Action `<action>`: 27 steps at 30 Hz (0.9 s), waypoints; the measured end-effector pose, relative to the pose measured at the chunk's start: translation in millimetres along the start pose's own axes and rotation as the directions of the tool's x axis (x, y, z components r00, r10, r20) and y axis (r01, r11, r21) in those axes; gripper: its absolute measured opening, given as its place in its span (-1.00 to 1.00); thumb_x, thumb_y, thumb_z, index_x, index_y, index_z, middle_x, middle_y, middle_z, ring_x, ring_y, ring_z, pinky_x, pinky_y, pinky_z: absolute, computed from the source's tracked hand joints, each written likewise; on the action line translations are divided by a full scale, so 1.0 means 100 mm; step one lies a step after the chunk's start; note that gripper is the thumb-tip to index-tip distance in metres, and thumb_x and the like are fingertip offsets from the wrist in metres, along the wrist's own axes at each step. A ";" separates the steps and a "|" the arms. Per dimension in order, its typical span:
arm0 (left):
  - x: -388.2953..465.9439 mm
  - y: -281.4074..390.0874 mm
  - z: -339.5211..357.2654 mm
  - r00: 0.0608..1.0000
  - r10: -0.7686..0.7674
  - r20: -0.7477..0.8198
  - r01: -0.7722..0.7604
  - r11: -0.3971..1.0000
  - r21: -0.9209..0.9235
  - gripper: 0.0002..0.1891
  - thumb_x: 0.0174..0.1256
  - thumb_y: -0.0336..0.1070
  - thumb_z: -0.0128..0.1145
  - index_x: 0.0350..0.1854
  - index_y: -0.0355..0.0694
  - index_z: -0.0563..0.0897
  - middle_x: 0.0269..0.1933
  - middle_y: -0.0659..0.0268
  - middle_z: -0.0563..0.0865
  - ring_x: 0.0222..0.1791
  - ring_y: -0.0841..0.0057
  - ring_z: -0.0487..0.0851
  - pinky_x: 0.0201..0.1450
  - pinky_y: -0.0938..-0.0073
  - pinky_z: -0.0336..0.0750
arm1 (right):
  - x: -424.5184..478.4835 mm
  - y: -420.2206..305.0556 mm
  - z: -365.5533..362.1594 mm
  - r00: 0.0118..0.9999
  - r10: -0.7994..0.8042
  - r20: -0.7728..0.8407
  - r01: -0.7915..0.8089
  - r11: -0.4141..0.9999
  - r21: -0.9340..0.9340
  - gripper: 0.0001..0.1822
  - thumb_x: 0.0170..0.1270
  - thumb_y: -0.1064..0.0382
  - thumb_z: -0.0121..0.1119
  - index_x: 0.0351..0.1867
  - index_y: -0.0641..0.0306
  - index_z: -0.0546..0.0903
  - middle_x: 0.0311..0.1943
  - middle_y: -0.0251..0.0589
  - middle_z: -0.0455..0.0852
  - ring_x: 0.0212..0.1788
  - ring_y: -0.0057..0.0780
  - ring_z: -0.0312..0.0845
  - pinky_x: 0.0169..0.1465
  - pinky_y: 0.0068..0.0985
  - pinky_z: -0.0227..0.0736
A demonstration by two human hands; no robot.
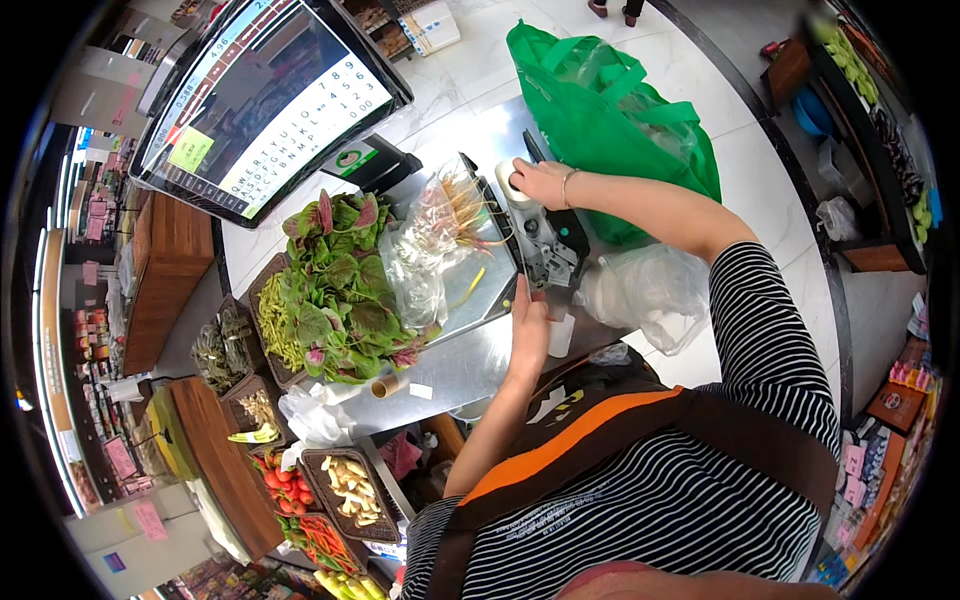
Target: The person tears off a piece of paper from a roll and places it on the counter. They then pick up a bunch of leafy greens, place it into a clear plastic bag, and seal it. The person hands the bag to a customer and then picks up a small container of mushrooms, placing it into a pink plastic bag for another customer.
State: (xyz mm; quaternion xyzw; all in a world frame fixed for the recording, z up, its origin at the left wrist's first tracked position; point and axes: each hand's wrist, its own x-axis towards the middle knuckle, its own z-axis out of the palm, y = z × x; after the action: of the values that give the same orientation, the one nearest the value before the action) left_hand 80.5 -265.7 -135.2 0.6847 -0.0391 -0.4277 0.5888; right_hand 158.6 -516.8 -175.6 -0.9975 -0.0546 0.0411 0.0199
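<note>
My right hand (pixel 541 184) has its fingers on a white roll of label paper (pixel 513 187), at the far end of an opened label printer (pixel 553 251) whose inner mechanism is exposed. At the printer's near end, my left hand (pixel 530 330) reaches up along the side; what its fingers hold is hard to make out. A white paper strip (pixel 561 335) lies beside that hand. Left of the printer, a bunch of thin reddish stems in a clear plastic bag (pixel 427 251) rests on the metal weighing plate (pixel 480 292), partly over leafy red-green amaranth (pixel 345 292).
A touch screen (pixel 270 105) stands at the far left. Beyond the printer are a green shopping bag (pixel 600 112) and a filled clear plastic bag (pixel 649 292). An empty cardboard core (pixel 388 385) lies on the metal counter (pixel 457 375). Mushrooms fill a basket (pixel 352 491) at lower left.
</note>
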 end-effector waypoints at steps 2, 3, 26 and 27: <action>-0.02 0.08 0.02 1.000 0.011 -0.007 -0.011 1.000 -0.010 -0.25 0.21 -0.28 -0.16 0.49 -0.33 0.03 0.12 0.10 0.42 -0.14 0.50 0.46 -0.05 0.53 0.42 | -0.02 -0.01 -0.25 0.999 0.038 -0.015 -0.038 0.999 0.008 -0.68 -0.03 0.39 0.27 -0.19 0.36 0.50 -0.07 -0.02 0.48 -0.28 -0.02 0.69 -0.25 -0.23 0.61; -0.03 0.11 0.03 1.000 0.016 -0.013 -0.016 1.000 -0.013 -0.25 0.21 -0.28 -0.15 0.49 -0.34 0.03 0.11 0.11 0.43 -0.13 0.50 0.46 -0.04 0.53 0.41 | -0.01 -0.04 -0.31 0.998 0.056 -0.023 -0.056 0.998 0.015 -0.67 -0.03 0.38 0.27 -0.18 0.37 0.50 -0.08 -0.03 0.49 -0.28 -0.01 0.69 -0.25 -0.22 0.61; 0.32 -0.34 0.43 0.991 0.132 0.003 -0.132 0.989 0.069 -0.08 0.32 0.04 0.01 0.45 -0.51 -0.15 0.39 -0.32 0.04 0.45 -0.07 -0.04 0.47 0.20 -0.09 | 0.46 -0.37 0.00 0.935 0.056 0.351 -0.179 0.927 0.330 -0.54 -0.03 0.16 0.15 -0.13 0.48 0.60 -0.17 0.23 0.68 -0.09 0.07 0.63 0.01 -0.22 0.51; 0.30 -0.28 0.45 0.993 0.117 -0.011 -0.115 0.988 0.106 -0.08 0.31 0.04 0.01 0.45 -0.51 -0.15 0.40 -0.33 0.03 0.46 -0.08 -0.05 0.47 0.20 -0.10 | 0.44 -0.38 0.00 0.931 0.047 0.361 -0.174 0.929 0.327 -0.52 -0.02 0.17 0.15 -0.09 0.48 0.58 -0.14 0.23 0.67 -0.07 0.07 0.63 0.03 -0.22 0.50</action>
State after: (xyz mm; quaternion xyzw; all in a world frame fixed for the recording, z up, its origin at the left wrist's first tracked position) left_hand 57.9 -308.3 -172.4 0.7152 -0.0963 -0.3841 0.5760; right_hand 198.0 -474.1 -177.3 -0.9560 0.0081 0.2264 0.1862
